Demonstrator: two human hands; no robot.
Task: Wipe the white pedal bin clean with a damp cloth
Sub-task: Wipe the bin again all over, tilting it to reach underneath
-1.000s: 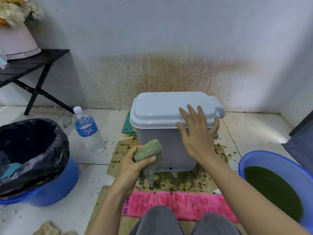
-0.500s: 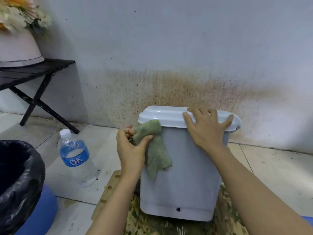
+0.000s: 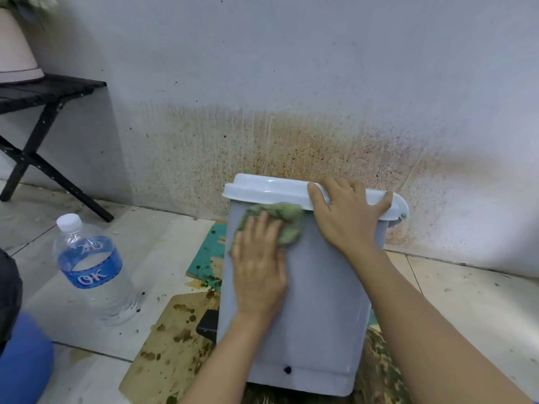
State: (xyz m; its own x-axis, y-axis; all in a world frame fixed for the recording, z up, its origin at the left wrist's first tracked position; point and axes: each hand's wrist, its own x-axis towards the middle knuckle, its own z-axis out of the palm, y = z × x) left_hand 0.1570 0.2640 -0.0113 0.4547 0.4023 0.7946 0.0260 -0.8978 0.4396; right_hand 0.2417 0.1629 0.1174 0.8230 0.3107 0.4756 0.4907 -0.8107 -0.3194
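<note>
**Cloth on the bin's near wall, just under the lid**

The white pedal bin (image 3: 306,301) stands on a stained sheet of cardboard (image 3: 172,345) on the tiled floor (image 3: 163,243), close to a spattered wall (image 3: 291,135). Its lid (image 3: 262,188) is down and its black pedal (image 3: 207,325) pokes out at the lower left.

The left hand (image 3: 259,269) lies flat on the near wall, its fingers (image 3: 262,228) straight and pressing a green cloth (image 3: 283,218) against the plastic just below the lid's rim. The right hand (image 3: 347,214) steadies the bin, its fingers curled over the lid and its thumb on the front edge.

The step in hand looks like wiping the upper part of this wall. Most of the face below the cloth has yet to be covered, so the next move probably calls for firm strokes downward while the right hand holds the bin from sliding on the cardboard. The lid and the other sides would follow.

A water bottle (image 3: 93,269) stands on the floor to the left, apart from the bin. A black desk (image 3: 49,88) sits by the wall beyond.
</note>
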